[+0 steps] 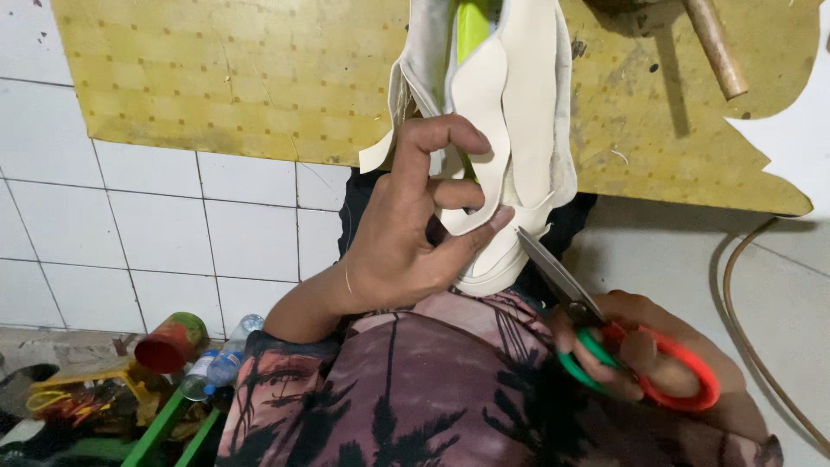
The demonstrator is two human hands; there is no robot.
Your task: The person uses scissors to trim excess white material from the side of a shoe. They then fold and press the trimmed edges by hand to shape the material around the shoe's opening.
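Observation:
My left hand (406, 233) grips a white shoe upper (510, 112) with a lime-green lining, thumb and fingers pinching its lower edge in the middle of the view. My right hand (657, 346) holds scissors (605, 324) with one green and one red-orange handle loop. Their steel blades point up-left, and the tip sits right at the shoe's lower edge beside my left thumb. The shoe hangs in front of a yellow patterned sheet (233, 78).
A wooden tool handle (713, 43) lies on the yellow sheet at the upper right. White tiles (156, 233) fill the left. A red-and-green can (171, 342), a plastic bottle (220, 363) and clutter sit at the lower left. A tan cord (743, 320) curves along the right.

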